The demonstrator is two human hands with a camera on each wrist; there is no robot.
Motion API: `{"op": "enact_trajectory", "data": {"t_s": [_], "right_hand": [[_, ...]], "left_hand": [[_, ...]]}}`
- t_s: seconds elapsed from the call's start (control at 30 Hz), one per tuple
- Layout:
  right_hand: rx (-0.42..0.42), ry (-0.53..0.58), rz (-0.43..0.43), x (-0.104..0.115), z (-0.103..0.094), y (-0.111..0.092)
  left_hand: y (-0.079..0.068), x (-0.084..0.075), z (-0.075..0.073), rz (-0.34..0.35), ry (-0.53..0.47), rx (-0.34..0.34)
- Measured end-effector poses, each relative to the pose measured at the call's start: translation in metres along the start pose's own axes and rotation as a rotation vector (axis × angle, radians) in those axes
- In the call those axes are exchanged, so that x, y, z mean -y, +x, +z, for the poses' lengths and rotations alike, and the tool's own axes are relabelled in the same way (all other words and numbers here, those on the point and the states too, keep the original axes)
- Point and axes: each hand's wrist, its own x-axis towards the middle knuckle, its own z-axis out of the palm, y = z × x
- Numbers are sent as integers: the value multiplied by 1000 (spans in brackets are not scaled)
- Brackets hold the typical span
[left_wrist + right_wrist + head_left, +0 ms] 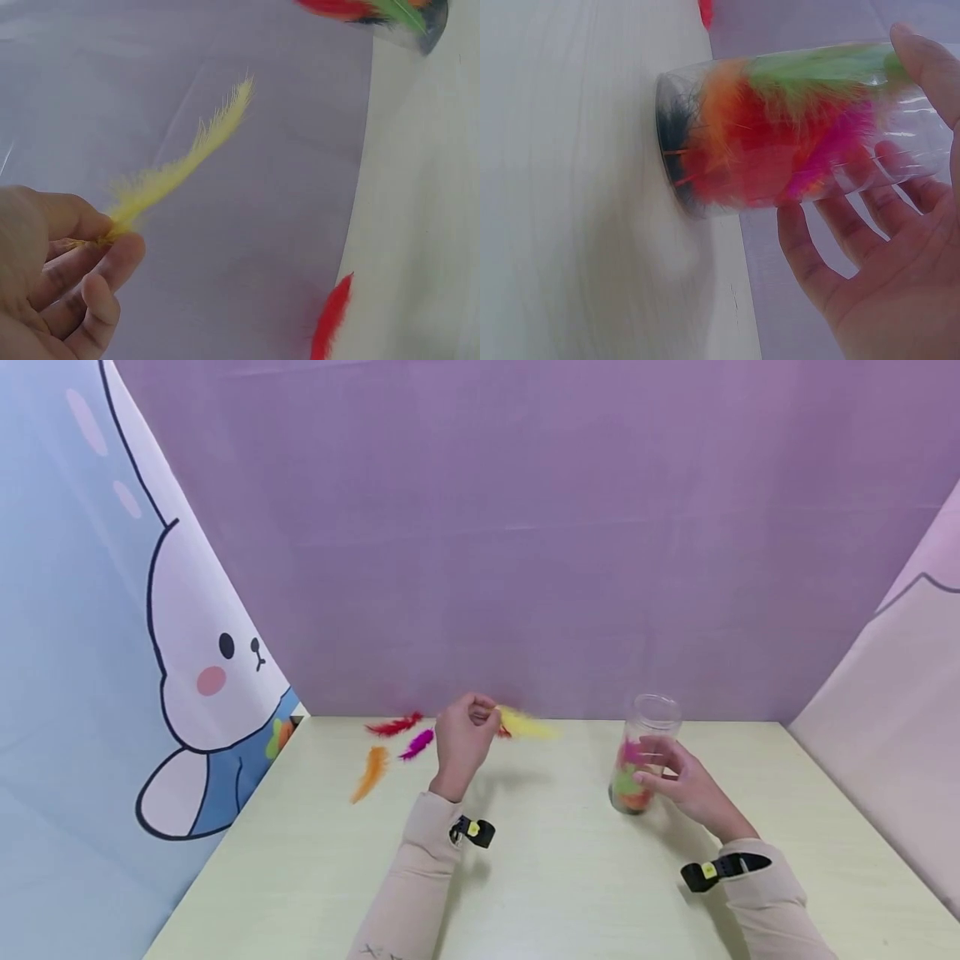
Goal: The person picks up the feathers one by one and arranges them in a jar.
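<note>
My left hand (467, 732) pinches a yellow feather (184, 166) near its quill end, between thumb and fingertips. The feather is held up over the back of the table and points right, toward the jar. With fingers and thumb curled round its side, my right hand (692, 785) grips a clear jar (657, 714). The jar's open top faces up and it leans a little in the head view. Inside are orange, red, green and magenta feathers (769, 150), with dark ones at the bottom.
Left of my left hand lie a red feather (395, 725), an orange feather (371, 774) and a magenta feather (417, 744). Another red feather (330, 321) shows partly behind the yellow one. A purple curtain (525, 543) borders the far edge of the pale table (555, 860).
</note>
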Motion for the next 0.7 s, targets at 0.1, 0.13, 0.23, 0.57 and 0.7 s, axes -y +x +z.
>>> {"op": "enact_trajectory", "data": {"t_s": [0.1,0.13,0.23,0.57,0.7], "right_hand": [[3,4,8,0,0,0],[3,4,9,0,0,0],[4,2,10,-1,0,0],[1,-4,1,-1,1,3],[1,-9,2,-2,1,4]], "left_hand": [[0,-3,1,-17,1,2],[0,-4,1,-21,-2,3],[0,-8,3,-21,-10,11],[10,-32,11,41,2,26],[14,-44,15,74,0,38]]}}
